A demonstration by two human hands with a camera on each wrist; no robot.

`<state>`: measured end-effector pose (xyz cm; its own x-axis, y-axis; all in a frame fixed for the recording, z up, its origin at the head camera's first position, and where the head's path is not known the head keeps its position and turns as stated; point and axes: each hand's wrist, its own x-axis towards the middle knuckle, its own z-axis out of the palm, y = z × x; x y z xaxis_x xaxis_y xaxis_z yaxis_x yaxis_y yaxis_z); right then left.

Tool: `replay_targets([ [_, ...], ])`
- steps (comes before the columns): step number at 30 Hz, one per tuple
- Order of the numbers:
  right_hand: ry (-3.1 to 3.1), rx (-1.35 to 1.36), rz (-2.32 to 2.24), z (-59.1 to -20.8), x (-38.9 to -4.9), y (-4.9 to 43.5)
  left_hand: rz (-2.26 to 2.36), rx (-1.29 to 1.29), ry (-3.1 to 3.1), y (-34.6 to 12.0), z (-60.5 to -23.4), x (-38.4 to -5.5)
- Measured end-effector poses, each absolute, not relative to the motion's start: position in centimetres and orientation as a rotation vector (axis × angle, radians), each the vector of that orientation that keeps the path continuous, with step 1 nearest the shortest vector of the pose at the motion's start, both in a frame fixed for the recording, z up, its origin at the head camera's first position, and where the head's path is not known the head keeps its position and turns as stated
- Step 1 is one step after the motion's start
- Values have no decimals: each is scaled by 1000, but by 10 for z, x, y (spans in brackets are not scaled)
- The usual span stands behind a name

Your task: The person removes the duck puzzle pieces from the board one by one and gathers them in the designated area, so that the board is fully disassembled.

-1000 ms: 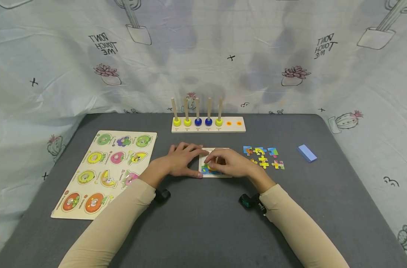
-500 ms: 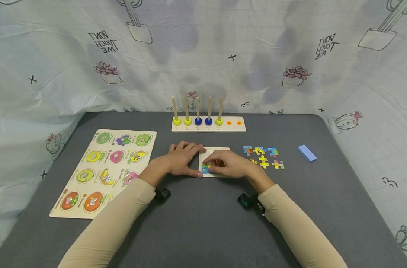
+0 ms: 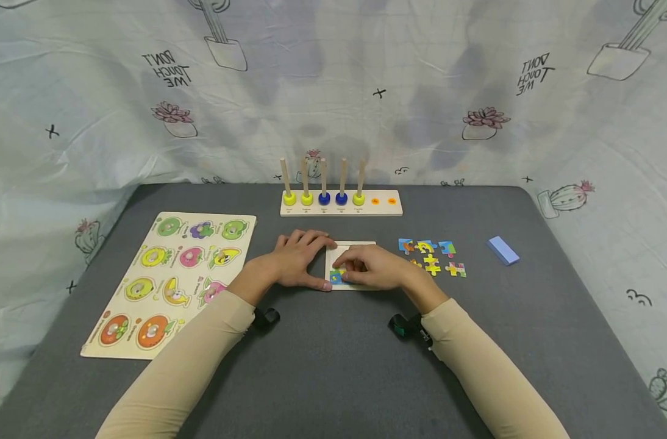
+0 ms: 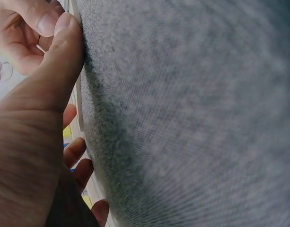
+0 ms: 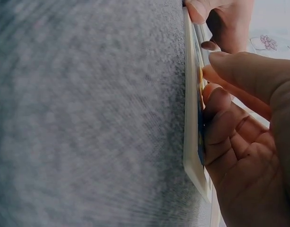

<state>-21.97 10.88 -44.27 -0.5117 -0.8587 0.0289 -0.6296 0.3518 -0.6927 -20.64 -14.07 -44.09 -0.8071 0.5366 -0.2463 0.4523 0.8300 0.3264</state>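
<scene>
A small pale puzzle tray (image 3: 352, 288) lies flat before me, with blue and yellow jigsaw pieces (image 3: 336, 278) in its near left part. My left hand (image 3: 300, 261) rests at the tray's left side, fingers spread, with the thumb at the near corner and a fingertip at the far one. In the left wrist view that thumb (image 4: 64, 52) presses along the tray edge. Over the tray, my right hand (image 3: 374, 267) has its fingers curled on a jigsaw piece, which they mostly hide. Its curled fingers (image 5: 218, 125) touch the puzzle's surface in the right wrist view.
Several loose jigsaw pieces (image 3: 432, 263) lie right of the tray. Farther right is a blue block (image 3: 503, 250). A counting board (image 3: 333, 210) with upright pegs and rings stands at the back. The fruit puzzle board (image 3: 204, 221) lies left, partly under my left forearm.
My right fingers have shifted slightly and settled lower over the tray, showing more of the blue pieces at its near left corner. My left hand stays at the tray's side.
</scene>
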Motion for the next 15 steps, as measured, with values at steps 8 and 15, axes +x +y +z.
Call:
replay_targets([
  [8, 2278, -1298, -928, -440, -221, 107, 359, 749, 2682, -141, -440, -208],
  [15, 2273, -1310, -919, -441, -220, 106, 351, 742, 2698, -141, -447, -209],
])
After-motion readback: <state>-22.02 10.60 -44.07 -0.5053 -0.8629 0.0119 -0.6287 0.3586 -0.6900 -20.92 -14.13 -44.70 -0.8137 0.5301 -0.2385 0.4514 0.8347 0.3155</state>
